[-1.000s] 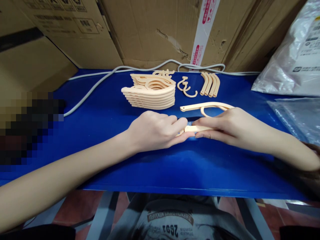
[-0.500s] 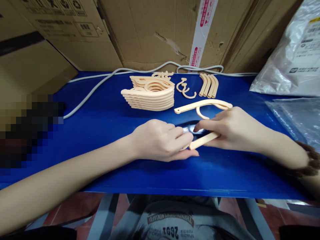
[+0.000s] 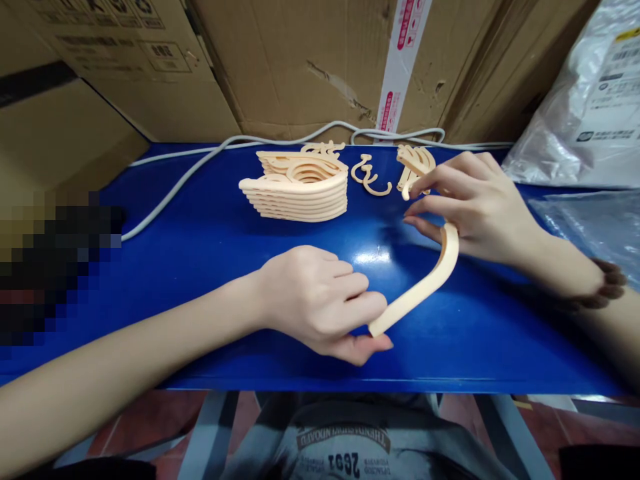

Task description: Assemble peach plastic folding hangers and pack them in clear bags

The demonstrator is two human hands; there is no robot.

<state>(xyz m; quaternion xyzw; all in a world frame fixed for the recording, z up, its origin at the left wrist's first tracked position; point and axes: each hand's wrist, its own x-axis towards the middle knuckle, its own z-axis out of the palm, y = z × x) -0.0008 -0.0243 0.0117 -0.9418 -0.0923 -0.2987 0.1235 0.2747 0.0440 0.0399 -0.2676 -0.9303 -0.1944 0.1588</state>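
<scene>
My left hand (image 3: 325, 307) pinches the straight end of a cream plastic folding hanger arm (image 3: 413, 297) between thumb and forefinger. This arm curves up to the right, its bent end close against the underside of my right hand (image 3: 477, 207). Raised above the table, my right hand has its fingers bent around another cream hanger piece (image 3: 413, 163), which sticks out past the forefinger with a small rounded tip below. The fingers hide most of that piece. Just behind it lies a row of loose hanger arms (image 3: 427, 159), partly covered.
A stack of cream folded hangers (image 3: 300, 207) stands left of centre on the blue table (image 3: 210, 267). Loose hooks (image 3: 373, 180) lie beside it. A white cable (image 3: 183, 190) runs along the back, before cardboard boxes (image 3: 300, 60). Plastic bags (image 3: 575, 127) sit at the right.
My right hand has moved up and away from my left, lifting the hooked hanger piece off the table. The arm in my left hand now shows in full and points up to the right.
</scene>
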